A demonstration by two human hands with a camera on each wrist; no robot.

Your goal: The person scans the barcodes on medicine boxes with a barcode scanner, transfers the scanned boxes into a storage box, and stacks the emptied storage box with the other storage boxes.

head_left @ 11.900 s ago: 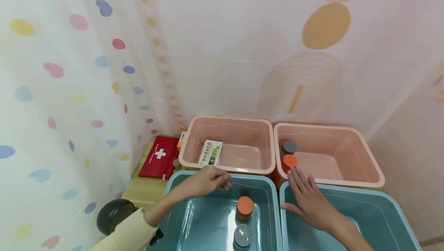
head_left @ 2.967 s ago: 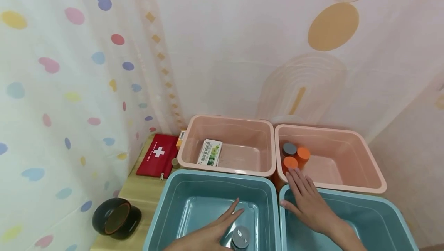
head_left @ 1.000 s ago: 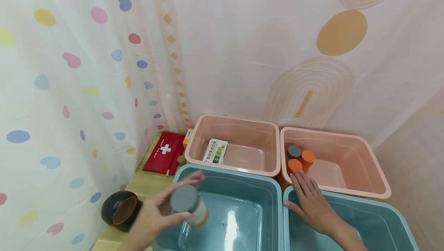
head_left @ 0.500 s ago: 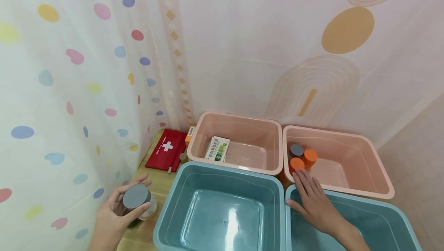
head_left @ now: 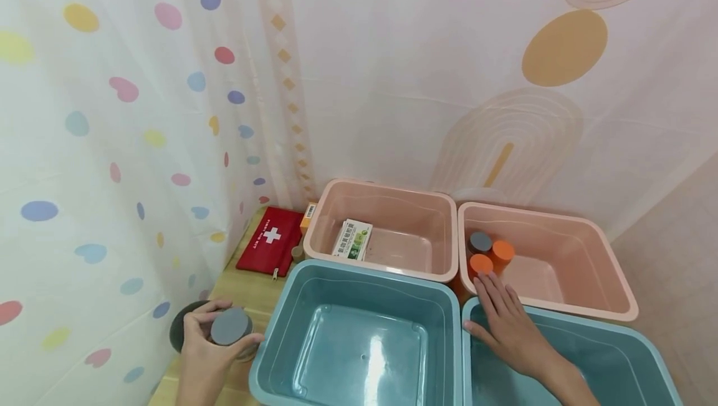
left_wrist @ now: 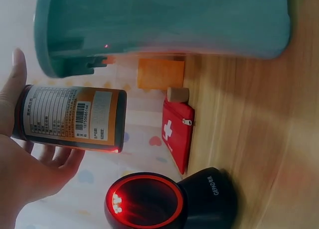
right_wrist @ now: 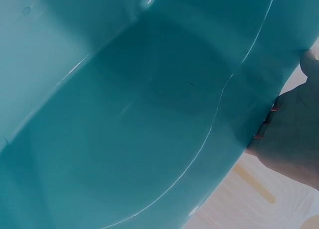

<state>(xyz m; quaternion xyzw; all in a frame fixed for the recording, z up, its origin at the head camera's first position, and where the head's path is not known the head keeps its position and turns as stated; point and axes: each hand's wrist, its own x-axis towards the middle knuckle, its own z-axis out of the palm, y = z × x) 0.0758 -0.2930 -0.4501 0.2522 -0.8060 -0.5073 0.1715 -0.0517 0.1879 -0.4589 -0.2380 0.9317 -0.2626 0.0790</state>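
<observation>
My left hand (head_left: 203,350) grips a grey-capped bottle (head_left: 231,326) above the wooden table, left of the near blue bin. In the left wrist view the bottle (left_wrist: 75,117) lies sideways across the picture, its barcode label showing. A black barcode scanner (left_wrist: 144,201) with a lit red ring stands beside it; in the head view my hand hides most of that scanner (head_left: 182,325). My right hand (head_left: 513,334) rests with straight fingers over the rims of the right-hand bins. Its fingertips are right at an orange-capped bottle (head_left: 481,264) inside the right pink bin (head_left: 608,262).
Another orange-capped bottle (head_left: 503,251) and a grey-capped one (head_left: 479,242) share that bin. White medicine boxes (head_left: 353,239) lie in the left pink bin (head_left: 387,188). Two blue bins (head_left: 359,269) stand in front. A red first aid pouch (head_left: 270,241) and an orange box (head_left: 308,216) are at the back left.
My left hand lifted the grey-capped bottle out of the left blue bin and carried it left to the scanner. Earlier, a second orange-capped bottle went into the right pink bin. My right hand stayed put.
</observation>
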